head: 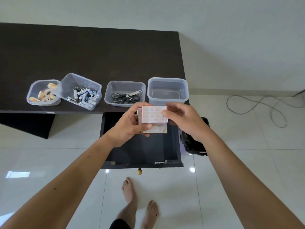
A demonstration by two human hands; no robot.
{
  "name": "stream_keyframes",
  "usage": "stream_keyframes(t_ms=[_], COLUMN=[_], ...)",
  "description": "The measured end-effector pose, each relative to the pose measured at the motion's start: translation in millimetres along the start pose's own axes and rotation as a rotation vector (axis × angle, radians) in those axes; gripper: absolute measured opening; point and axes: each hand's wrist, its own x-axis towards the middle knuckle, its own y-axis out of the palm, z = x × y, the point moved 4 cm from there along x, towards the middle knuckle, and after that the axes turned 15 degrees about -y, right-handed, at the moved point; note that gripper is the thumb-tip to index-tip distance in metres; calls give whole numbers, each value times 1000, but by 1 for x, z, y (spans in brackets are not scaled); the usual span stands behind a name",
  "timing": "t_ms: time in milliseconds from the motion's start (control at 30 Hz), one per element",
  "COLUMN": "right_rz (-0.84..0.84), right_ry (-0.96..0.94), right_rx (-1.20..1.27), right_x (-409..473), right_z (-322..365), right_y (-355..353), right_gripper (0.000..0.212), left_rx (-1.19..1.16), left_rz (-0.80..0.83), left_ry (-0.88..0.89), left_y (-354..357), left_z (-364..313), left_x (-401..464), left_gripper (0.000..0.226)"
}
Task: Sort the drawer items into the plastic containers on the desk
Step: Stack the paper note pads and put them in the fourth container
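I pinch a small stack of patterned paper packets (154,116) between both hands, left hand (130,125) cupping underneath, right hand (184,120) fingertips squaring its edge, above the open drawer (142,151) and just short of the empty container (168,90), likely its destination.

Bright even daylight; glare spots on floor tiles (192,169); wide-angle edge distortion.

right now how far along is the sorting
Done: tape rolls, batteries and scissors each sit in a tub. In hand: left hand and right hand hold a stack of packets over the drawer. Left: the empty tub.
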Motion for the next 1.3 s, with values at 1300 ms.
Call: stream_keyframes(t_ms=[1300], right_rz=[-33], right_ry=[217], right_rx=[-270], right_x=[164], right_z=[-72], right_y=[-54], right_gripper=[22], left_rx=[741], left_rz=[-415], left_ry=[-293], left_y=[-11], left_z=[-80], left_x=[202], left_gripper=[52])
